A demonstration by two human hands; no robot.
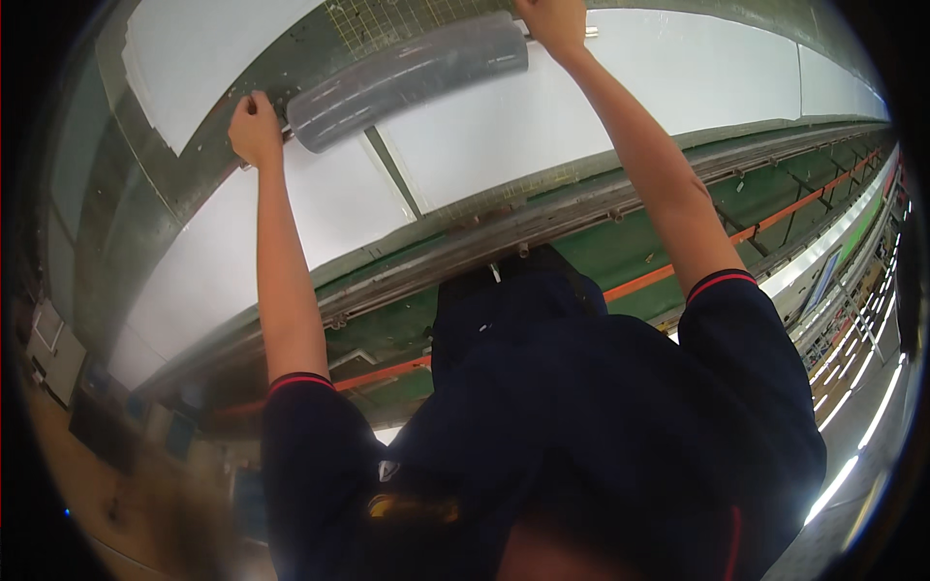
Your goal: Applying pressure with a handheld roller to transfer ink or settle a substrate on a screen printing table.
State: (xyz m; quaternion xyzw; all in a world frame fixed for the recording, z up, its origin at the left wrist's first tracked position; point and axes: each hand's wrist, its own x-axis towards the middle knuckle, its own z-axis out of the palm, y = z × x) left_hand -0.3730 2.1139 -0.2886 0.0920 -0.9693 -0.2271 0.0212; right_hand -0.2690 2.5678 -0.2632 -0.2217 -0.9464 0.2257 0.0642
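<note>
A thick grey cylinder (412, 82), shiny and looking like a film roll or roller, lies across the far part of the worktable with a thin rod through its ends. At its left end, my left hand (256, 132) is closed on the rod. My right hand (556, 25) is closed at the other end, partly cut off by the picture's upper edge, and a bit of the rod (591, 32) sticks out beside it. Below the cylinder lie white sheets: a smaller left one (300, 198) and a long right one (504, 145), with a narrow dark gap between them.
Another white sheet (194, 58) lies at the far left. Yellow grid lines (373, 21) mark the dark table surface. Along the near side runs the table's metal edge rail (426, 259). Below it are a green surface (572, 237) and an orange bar (639, 282).
</note>
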